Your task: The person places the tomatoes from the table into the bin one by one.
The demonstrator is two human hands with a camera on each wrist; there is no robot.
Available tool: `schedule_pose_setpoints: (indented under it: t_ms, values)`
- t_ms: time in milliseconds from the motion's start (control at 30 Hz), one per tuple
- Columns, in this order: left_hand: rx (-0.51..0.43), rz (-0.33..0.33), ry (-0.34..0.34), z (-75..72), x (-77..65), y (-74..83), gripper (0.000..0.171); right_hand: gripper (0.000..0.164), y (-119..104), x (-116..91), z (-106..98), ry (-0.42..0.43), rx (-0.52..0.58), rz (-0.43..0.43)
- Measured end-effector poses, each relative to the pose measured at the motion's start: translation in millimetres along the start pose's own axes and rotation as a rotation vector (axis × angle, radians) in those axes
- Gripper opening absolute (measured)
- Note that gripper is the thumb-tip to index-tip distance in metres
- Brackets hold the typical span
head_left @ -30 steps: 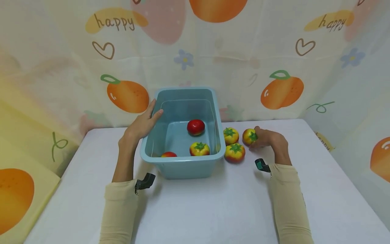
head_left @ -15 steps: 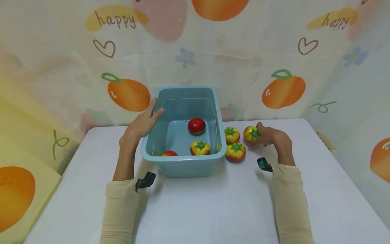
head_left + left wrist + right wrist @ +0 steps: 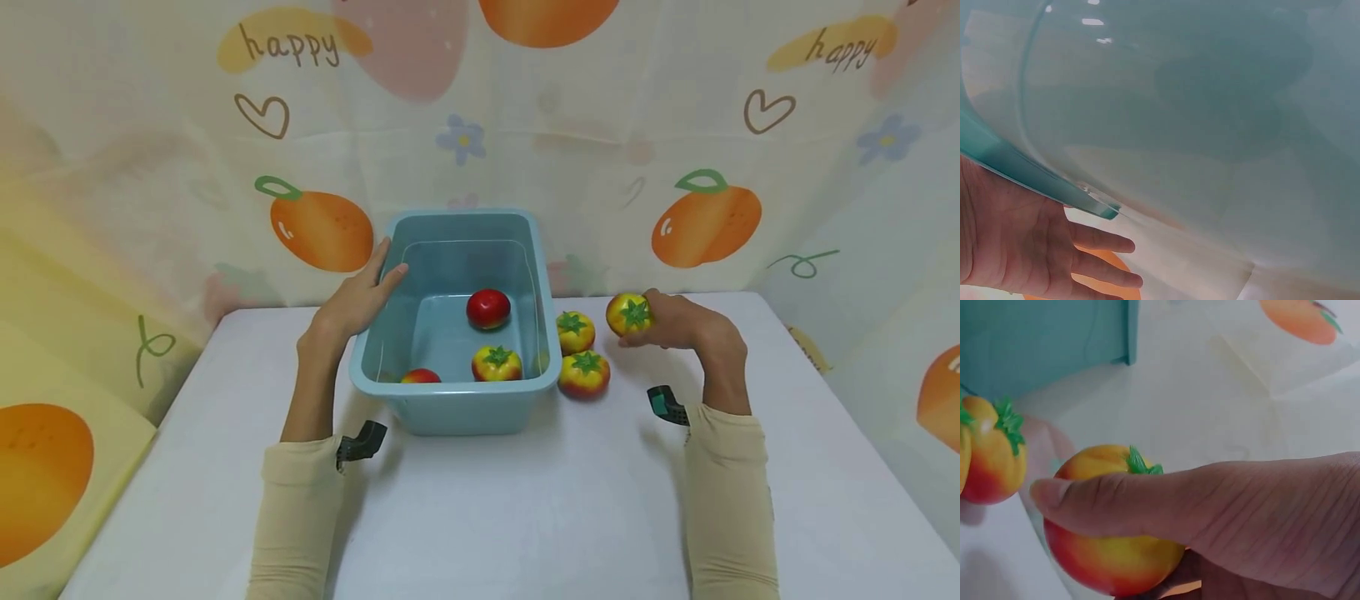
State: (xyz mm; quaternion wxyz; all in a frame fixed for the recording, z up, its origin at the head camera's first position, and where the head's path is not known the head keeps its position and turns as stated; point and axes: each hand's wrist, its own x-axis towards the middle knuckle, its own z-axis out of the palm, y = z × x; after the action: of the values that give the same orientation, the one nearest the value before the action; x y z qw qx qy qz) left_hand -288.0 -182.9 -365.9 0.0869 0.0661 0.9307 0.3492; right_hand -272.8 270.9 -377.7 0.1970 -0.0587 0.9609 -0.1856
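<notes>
My right hand (image 3: 678, 321) grips a yellow-red toy tomato (image 3: 626, 315) with a green leafy top. In the right wrist view the thumb lies across this tomato (image 3: 1122, 565), and the other fingers are mostly hidden beneath it. My left hand (image 3: 348, 308) rests against the left side of a blue plastic bin (image 3: 456, 388), thumb over the rim; its fingers are straight in the left wrist view. Inside the bin lie a red fruit (image 3: 488, 309), a tomato (image 3: 497, 365) with its leaves up, and another red one (image 3: 422, 377), partly hidden by the front wall.
Two more toy tomatoes, a rear one (image 3: 576, 335) and a front one (image 3: 584, 376), sit close against the bin's right side. A white-covered table (image 3: 570, 517) carries everything. Behind it hangs a printed cloth (image 3: 555, 183), near the bin's back.
My right hand has taken firmer hold of the tomato and raised it slightly, away from the other two. The left hand stays at the bin, and the head view has shifted a little.
</notes>
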Motion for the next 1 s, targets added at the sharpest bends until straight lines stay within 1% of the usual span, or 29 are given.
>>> schedule_pose_setpoints:
  t_ms: [133,367,500,667,733,867,1000]
  values:
    - [-0.006,0.006,0.004,-0.5,-0.3,0.6,0.081,0.061,-5.2,-5.6,-3.4,0.065,-0.006,-0.047]
    - [-0.008,0.006,0.007,0.0,-0.3,-0.6,0.082,0.059,-13.4,-14.8,-7.3,0.096,-0.011,-0.099]
    - [-0.01,0.005,0.015,0.3,-0.5,-0.5,0.081,0.066,-17.5,-20.3,-12.7,0.117,-0.004,-0.123]
    - [-0.008,-0.005,0.02,0.6,-2.8,0.5,0.083,0.083,-24.7,-27.1,-17.6,0.137,0.06,-0.182]
    - [-0.006,-0.004,0.016,1.1,-3.3,0.7,0.084,0.083,-27.6,-29.5,-18.0,0.161,0.078,-0.204]
    - [-0.013,-0.002,0.01,1.0,-2.3,0.1,0.082,0.079,-33.1,-32.5,-18.0,0.219,0.096,-0.252]
    - [-0.012,-0.004,0.009,0.4,-1.3,-0.2,0.081,0.08,-38.5,-32.5,-17.7,0.258,0.09,-0.266]
